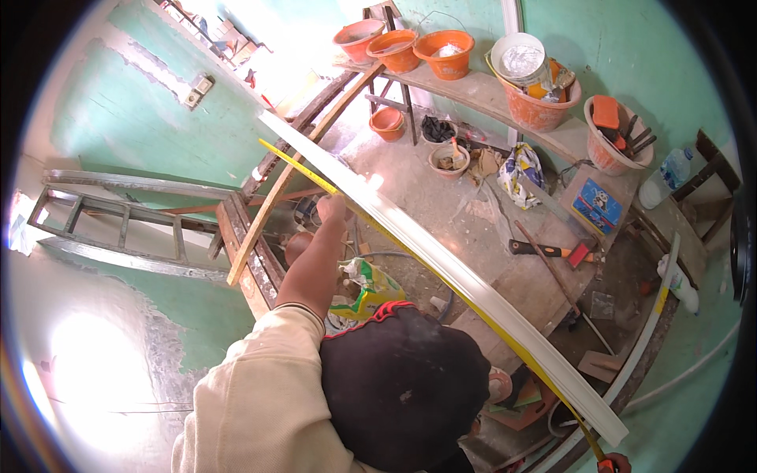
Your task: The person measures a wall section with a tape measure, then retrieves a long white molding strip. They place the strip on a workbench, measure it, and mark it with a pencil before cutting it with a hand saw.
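Observation:
At the lower right rim, my right hand (621, 462) is closed on an orange tape measure (605, 465); only part of the hand shows and its arm lies outside the picture. The yellow blade (516, 347) runs from there along a long white grooved strip (465, 280) toward the upper left. My left hand is out of view. Directly in front is a co-worker in a dark cap (402, 386) and cream sleeve. That person's stretched-out hand (331, 208) touches the blade, whose far part extends beyond it.
A plank shelf (473, 98) along the green wall holds several orange buckets (444, 55). A hammer-like tool with a black and orange handle (544, 250) and a blue box (595, 206) lie on the boards. At left are a ladder (126, 221) and a wooden beam (260, 221).

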The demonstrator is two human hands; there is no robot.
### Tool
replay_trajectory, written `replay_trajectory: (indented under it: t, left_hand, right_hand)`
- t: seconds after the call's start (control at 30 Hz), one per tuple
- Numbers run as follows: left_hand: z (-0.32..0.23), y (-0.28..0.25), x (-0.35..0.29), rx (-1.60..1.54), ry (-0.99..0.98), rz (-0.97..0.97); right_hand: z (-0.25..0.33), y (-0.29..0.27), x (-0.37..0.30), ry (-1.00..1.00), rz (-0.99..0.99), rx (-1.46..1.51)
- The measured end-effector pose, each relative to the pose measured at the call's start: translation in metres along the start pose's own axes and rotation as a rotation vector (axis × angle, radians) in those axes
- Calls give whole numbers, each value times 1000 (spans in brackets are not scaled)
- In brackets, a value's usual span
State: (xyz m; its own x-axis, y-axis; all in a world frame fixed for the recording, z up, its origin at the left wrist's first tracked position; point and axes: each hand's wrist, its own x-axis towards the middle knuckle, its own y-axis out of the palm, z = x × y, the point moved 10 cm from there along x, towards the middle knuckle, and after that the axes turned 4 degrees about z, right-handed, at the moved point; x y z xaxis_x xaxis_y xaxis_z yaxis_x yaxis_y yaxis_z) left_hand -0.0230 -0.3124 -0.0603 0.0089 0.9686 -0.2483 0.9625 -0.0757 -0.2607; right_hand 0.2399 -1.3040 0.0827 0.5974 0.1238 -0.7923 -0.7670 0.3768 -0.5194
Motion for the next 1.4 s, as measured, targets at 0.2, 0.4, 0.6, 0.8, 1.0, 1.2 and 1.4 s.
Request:
replay_trajectory:
  t: [0.2,0.4,0.6,0.8,1.0,1.2,1.4]
  left_hand:
    - [-15,42,-19,65,-24,81]
    - [3,49,-4,38,-96,117]
    - [9,50,-3,-25,-158,103]
    - [24,39,14,-169,-145,80]
    - [45,55,-25,-184,-193,100]
    - [91,25,-48,-107,-149,-27]
    - [116,85,-107,-290,-446,129]
  right_hand:
    - [-13,9,4,42,-5,-25]
    - [-27,11,20,-74,17,-56]
    - [-7,15,19,-165,-32,-69]
    - [19,45,65,-308,34,-91]
    - [105,69,82,-491,-114,-18]
    - [185,114,97,-566,-85,-75]
    - [226,137,101,-554,-116,-130]
